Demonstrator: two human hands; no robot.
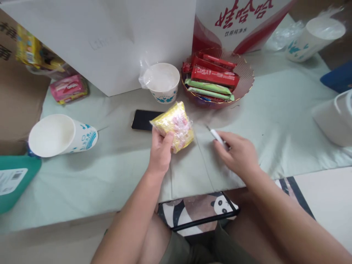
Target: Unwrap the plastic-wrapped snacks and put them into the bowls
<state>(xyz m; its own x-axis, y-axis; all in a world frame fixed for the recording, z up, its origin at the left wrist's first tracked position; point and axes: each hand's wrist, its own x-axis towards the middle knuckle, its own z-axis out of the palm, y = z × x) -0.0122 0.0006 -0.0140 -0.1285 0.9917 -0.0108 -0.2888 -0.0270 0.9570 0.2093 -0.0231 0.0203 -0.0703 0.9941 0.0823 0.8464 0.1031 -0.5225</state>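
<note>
1. Worktop (283,124): pale cloth cover. Clock centred on packet, 12 away from the wearer. Near edge at 6; bare cloth between the hands and beyond the right one, toward 3.
2. Glass bowl (249,82) of wrapped snacks at 1–2, bounding the far side.
3. Paper cup (165,82) at 11–12, just beyond packet.
4. Yellow packet (180,126): in left hand (162,152), tilted, nearly square, no clear long axis. Left thumb presses its 7 o'clock edge; opposing fingers hidden behind.
5. Phone (141,120) at 9, partly covered in view; contact with packet: cannot tell.
6. White tool (217,138): pinched by fingers of right hand (239,152). Long axis 10-to-4; thin tip points toward 10, at packet's 3, near but apart.
</note>
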